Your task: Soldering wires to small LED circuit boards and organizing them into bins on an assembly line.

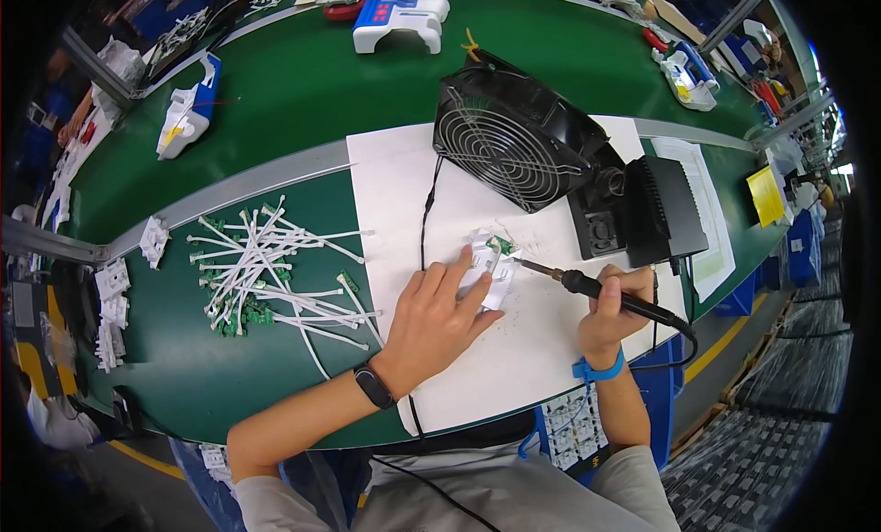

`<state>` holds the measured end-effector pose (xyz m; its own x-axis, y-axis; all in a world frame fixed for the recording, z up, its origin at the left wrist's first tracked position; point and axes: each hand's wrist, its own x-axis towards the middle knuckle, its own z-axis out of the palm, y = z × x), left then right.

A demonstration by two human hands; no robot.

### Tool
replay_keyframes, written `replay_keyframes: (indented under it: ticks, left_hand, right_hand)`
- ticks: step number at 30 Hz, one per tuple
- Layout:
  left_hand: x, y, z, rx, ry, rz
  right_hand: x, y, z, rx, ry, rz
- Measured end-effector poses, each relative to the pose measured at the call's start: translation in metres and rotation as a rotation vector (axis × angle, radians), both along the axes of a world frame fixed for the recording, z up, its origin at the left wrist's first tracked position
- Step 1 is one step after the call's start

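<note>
- White plastic part [500,286], green board [500,245] at its upper end: on the fan's [514,133] near side.
- Left hand [433,313]: fingers loosely spread on part; best kept firm, clear of heat.
- Right hand [615,310]: curled round soldering iron [580,282], nearside of fan; tip beside board, best steadied, contact brief.

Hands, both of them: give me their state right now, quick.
Left hand: open, fingers spread, steadying the white plastic part.
Right hand: closed, holding the soldering iron.
</note>
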<state>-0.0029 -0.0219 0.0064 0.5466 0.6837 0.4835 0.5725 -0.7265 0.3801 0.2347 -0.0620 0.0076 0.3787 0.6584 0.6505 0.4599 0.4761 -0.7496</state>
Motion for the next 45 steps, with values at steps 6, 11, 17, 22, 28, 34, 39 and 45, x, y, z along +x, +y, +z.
replay_keyframes:
  ticks: [6, 11, 17, 22, 28, 34, 39, 45]
  left_hand:
    - [-0.003, -0.002, -0.001, 0.014, 0.013, -0.004]
    - [-0.003, -0.001, -0.002, 0.026, 0.005, -0.016]
    - [-0.005, -0.001, -0.006, 0.049, -0.004, -0.036]
    - [-0.005, -0.002, -0.011, 0.062, -0.025, -0.023]
    - [-0.011, -0.006, -0.012, 0.077, -0.023, -0.005]
    - [-0.014, -0.013, 0.005, -0.010, -0.045, 0.014]
    - [-0.038, -0.009, 0.051, 0.012, -0.105, 0.134]
    - [-0.071, 0.078, 0.044, 0.117, -0.059, 0.552]
  right_hand:
    - [0.018, 0.001, 0.034, 0.132, 0.036, -0.274]
    - [0.048, 0.010, 0.061, 0.119, 0.053, -0.423]
    - [0.041, 0.058, 0.056, -0.033, -0.240, -0.367]
    - [0.032, 0.068, 0.039, -0.249, -0.055, -0.289]
    - [0.033, 0.066, 0.034, -0.270, -0.085, -0.211]
    - [0.034, 0.055, 0.030, -0.336, -0.125, -0.290]
    - [0.005, 0.012, 0.039, -0.470, 0.001, -0.266]
    - [-0.050, -0.027, 0.045, -0.499, 0.076, -0.041]
